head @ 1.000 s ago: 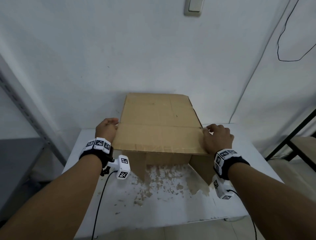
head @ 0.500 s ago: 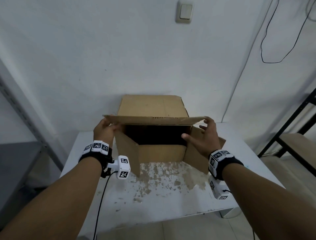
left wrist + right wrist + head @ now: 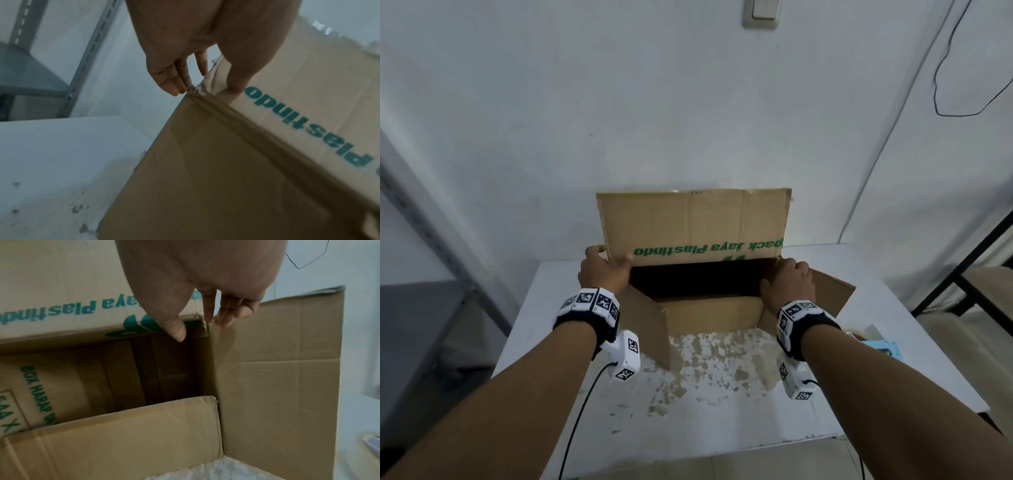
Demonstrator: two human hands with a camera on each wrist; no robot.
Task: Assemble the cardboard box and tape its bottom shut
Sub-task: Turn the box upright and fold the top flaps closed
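A brown cardboard box point(image 3: 714, 313) lies on its side on the white table point(image 3: 722, 418), its open end facing me. Its top flap point(image 3: 695, 222) stands upright and shows upside-down green print. My left hand point(image 3: 602, 270) pinches that flap's lower left corner, thumb point(image 3: 236, 84) on the printed face and fingers behind the edge. My right hand point(image 3: 787, 284) rests on the opening's upper right corner; its fingertips point(image 3: 224, 321) touch the right flap point(image 3: 277, 378) and its thumb hangs free inside. The left flap point(image 3: 650, 329) and the right flap point(image 3: 828, 291) splay outward. The bottom flap point(image 3: 123, 434) lies on the table.
A blue tape dispenser point(image 3: 883, 347) lies on the table's right edge, behind my right forearm. A white wall stands close behind the box. A grey metal shelf point(image 3: 431, 240) is on the left and a dark frame point(image 3: 969, 274) on the right. The tabletop has worn brown patches.
The top flap hung down over the opening, then lay level, and now stands upright. My left hand rose with it. My right hand let go of it and settled on the box's upper right corner.
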